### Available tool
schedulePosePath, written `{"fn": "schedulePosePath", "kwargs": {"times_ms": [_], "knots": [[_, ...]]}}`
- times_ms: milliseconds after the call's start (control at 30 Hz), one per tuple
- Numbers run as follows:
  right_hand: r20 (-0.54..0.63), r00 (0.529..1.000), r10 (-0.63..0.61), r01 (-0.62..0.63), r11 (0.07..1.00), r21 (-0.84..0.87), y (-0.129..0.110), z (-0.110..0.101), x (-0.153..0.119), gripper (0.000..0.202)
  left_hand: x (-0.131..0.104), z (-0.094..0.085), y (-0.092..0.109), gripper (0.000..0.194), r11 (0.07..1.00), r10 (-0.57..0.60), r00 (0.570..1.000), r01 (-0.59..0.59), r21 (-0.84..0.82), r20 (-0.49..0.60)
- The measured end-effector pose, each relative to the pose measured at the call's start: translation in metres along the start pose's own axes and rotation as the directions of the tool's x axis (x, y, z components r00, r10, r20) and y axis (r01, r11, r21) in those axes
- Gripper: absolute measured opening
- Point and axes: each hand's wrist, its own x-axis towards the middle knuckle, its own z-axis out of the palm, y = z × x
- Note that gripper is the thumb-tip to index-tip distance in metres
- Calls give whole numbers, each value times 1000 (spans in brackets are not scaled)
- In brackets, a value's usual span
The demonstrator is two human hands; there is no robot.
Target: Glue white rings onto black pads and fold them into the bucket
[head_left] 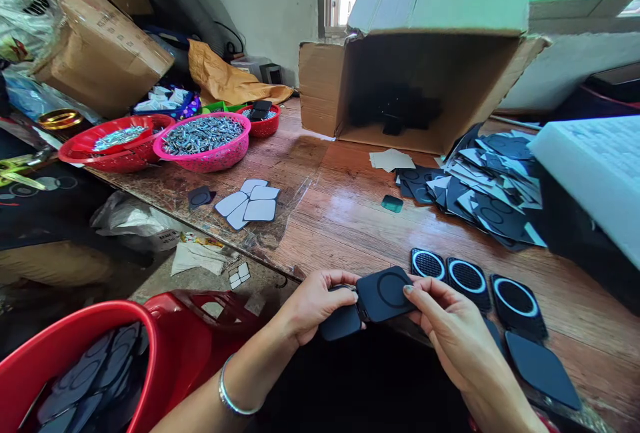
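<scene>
A hinged black folding pad [384,294], opened out into two square panels with a ring outline on the right one, is held in both hands just over the table's front edge. My left hand [320,306] is closed on the left panel near the hinge, thumb on top. My right hand [445,313] pinches the ring panel at its right corner, thumb on its face and fingers beneath. Close by on the right lie several similar pads, among them a left one [428,264], a middle one [468,282] and a right one [518,303], showing pale rings over textured black centres.
A pile of dark and white sheets [493,186] lies right, beside white foam [595,179]. An opened cardboard box [323,89] stands behind. Pale rounded-square pieces [247,203] and a pink basket of metal parts [203,143] are left. A red tub [150,353] holds dark panels below.
</scene>
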Motion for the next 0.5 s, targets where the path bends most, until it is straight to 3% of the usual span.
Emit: {"fn": "schedulePosePath", "kwargs": {"times_ms": [500], "knots": [[-22, 997, -72, 71, 997, -24, 0, 4, -5, 38, -3, 7, -1, 34, 998, 40, 995, -36, 46, -88]]}}
